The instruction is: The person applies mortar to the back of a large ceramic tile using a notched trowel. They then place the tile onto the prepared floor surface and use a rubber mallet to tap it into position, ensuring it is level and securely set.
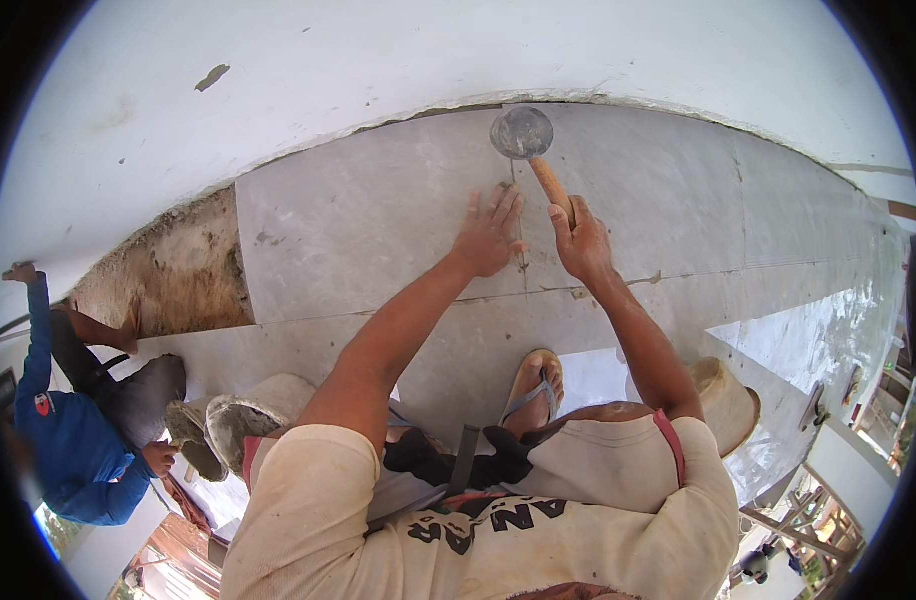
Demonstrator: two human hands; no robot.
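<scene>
My right hand [584, 240] is closed round the wooden handle of a rubber mallet [522, 133]. The mallet's round, dark grey head is over the far part of the tiled floor, close to the foot of the white wall. My left hand [490, 232] lies flat with fingers spread on a large grey floor tile [368, 215], beside a joint between two tiles. That joint runs away from me, just under the mallet head. Another grey tile [658, 190] extends to the right of it.
At far left, bare rough ground [183, 270] borders the tile. A co-worker in a blue jacket [83, 450] crouches there, one hand on the white wall [378, 50]. Mortar-caked buckets [258, 405] stand at my left, a pale bucket [723, 405] at my right. Tools [814, 408] lie farther right.
</scene>
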